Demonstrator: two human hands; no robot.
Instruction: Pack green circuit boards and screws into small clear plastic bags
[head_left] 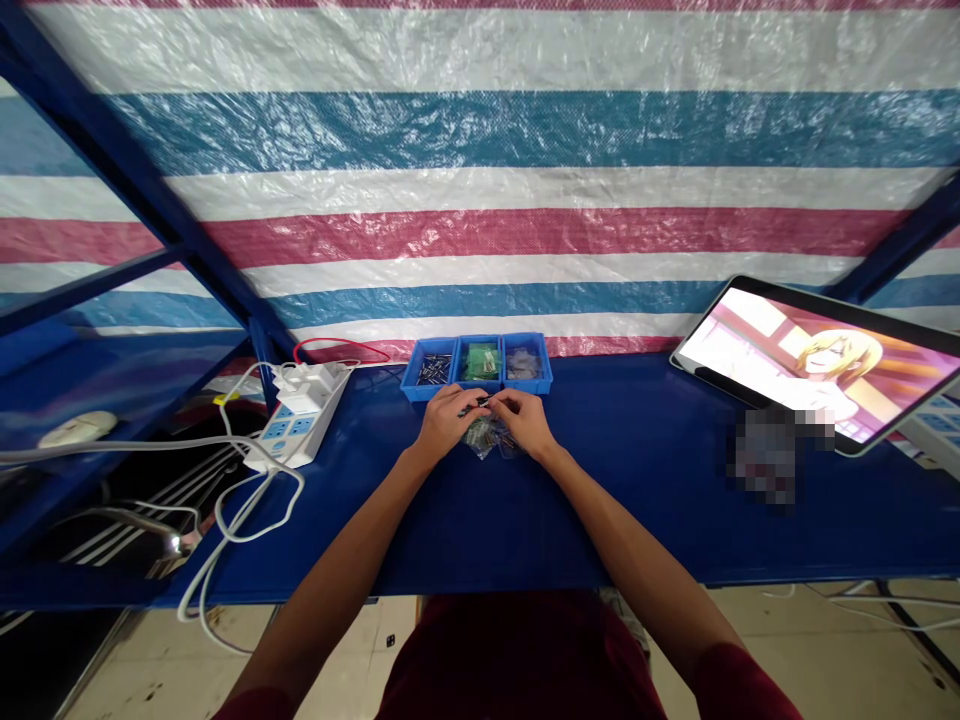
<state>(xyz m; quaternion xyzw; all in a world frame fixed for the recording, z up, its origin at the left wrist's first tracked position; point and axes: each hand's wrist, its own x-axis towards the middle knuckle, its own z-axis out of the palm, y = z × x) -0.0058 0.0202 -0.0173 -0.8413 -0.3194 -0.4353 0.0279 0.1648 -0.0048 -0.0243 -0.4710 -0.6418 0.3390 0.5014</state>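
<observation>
Both of my hands meet just in front of three blue bins on the blue table. My left hand (444, 420) has its fingers closed around a small dark item, too small to name. My right hand (525, 418) pinches at the same spot, its fingertips close to the left ones. Below and between the hands lie small clear plastic bags (482, 438) with little parts inside. The left bin (409, 382) holds dark metal pins or screws, the middle bin (478, 385) green packets, and the right bin (543, 384) clear bags.
A white power strip (307, 435) with plugs and looping white cables (289, 505) is on the left. At the right a tablet (810, 360) leans, playing a cartoon, with a blurred item (765, 455) before it. A striped sheet (525, 190) hangs behind the blue table (487, 540).
</observation>
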